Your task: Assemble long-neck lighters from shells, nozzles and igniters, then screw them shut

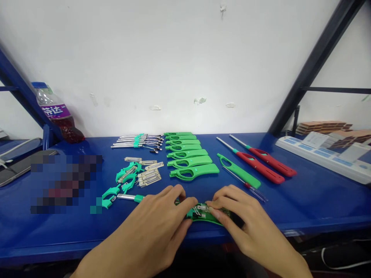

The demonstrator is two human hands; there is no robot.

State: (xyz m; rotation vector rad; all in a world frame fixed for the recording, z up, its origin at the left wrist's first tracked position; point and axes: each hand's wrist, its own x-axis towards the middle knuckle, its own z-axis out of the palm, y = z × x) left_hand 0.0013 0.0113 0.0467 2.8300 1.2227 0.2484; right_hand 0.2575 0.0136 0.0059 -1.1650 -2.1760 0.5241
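At the table's front edge lies an open green lighter casing (209, 221), with a metal tube (126, 197) sticking out to the left. My left hand (159, 218) is closed on the casing's left part, thumb and fingers at its near and far sides. White wires and a small black piece show inside it. My right hand (242, 212) pinches a clear fuel tank (203, 207) in the casing; its fingertips partly cover the tank. Beyond my left hand are loose clear tanks (149, 177) and teal trigger pieces (127, 181). A screwdriver (253, 190) lies beyond my right hand.
Green casing halves (194, 172) lie in a row, left of another green half (240, 170). Metal tubes with wires (136, 141) are bundled at the back. Two red lighters (261, 166) lie right, near a power strip (321, 154). A drink bottle (58, 112) stands back left.
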